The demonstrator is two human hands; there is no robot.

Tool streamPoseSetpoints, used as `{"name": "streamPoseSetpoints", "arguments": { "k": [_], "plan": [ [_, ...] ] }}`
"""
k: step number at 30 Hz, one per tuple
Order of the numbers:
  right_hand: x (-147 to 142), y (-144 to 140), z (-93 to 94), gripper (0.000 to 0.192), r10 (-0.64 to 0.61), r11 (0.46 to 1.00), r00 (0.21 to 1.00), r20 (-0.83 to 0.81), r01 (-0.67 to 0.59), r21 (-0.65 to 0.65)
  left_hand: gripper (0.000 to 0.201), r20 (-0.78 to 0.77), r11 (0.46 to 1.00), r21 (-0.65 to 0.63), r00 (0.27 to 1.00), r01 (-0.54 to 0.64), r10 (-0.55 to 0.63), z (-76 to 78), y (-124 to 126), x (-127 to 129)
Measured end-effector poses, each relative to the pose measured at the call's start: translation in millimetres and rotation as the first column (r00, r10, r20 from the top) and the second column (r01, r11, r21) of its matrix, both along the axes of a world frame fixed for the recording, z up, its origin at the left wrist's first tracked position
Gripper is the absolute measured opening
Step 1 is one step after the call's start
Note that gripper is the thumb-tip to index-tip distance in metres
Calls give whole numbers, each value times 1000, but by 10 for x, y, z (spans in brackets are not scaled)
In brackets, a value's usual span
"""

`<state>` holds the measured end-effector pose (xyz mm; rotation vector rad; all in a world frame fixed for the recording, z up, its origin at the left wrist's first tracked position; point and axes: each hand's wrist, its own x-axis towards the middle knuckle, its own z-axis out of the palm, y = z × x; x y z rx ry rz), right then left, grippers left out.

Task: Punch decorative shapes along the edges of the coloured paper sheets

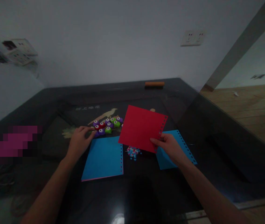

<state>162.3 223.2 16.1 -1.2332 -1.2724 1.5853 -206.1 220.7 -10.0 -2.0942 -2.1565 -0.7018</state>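
My right hand (168,144) pinches a red sheet of paper (141,127) by its lower right edge, with a row of punched holes down that side. The sheet is tilted above the table. My left hand (80,138) is closed, thumb and fingers around a small craft punch at the left end of a cluster of purple, green and red craft punches (109,124) with white round tops. Below this hand lies a blue sheet stack (103,158) with a pink edge showing. Another blue sheet (178,143) lies partly hidden under my right hand. A pile of paper confetti (133,151) sits between them.
The dark glossy table (137,193) meets a white wall (113,43) at its far side. A brown-orange roll (154,84) lies near the far edge. Sockets (192,38) are on the wall. Wooden floor (249,105) shows at right.
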Motion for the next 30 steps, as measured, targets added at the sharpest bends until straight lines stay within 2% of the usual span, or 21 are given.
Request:
{"name": "streamPoseSetpoints", "arguments": {
  "k": [5, 12, 17, 21, 24, 27, 30],
  "plan": [
    [-5, -5, 17, 25, -2, 1000, 1000, 16, 2, 9, 37, -177, 998, -67, 984, -14, 1, -103, -7, 1],
    [17, 21, -56, 23, -11, 999, 1000, -6, 11, 39, 35, -154, 999, -39, 988, -4, -2, -72, -5, -25],
    [17, 2, -14, 22, -12, 1000, 1000, -16, 12, 24, 28, 6, 992, 121, 1000, -25, 25, 109, -60, 128],
    [-5, -13, 42, 20, -33, 999, 999, -35, 33, -7, 30, 230, 995, 89, 973, -40, 19, 237, -140, 363],
    [-15, -10, 35, 21, -49, 999, 996, -76, 47, -20, 35, 455, 1000, -19, 891, 2, 7, 259, -178, 528],
    [-17, -5, -2, 25, -55, 998, 991, -122, 54, -14, 36, 670, 985, -122, 743, 119, -7, 257, -197, 674],
    [-20, -6, -33, 27, -59, 998, 987, -147, 57, -20, 40, 808, 958, -214, 586, 189, 65, 262, -229, 814]
  ]
}}
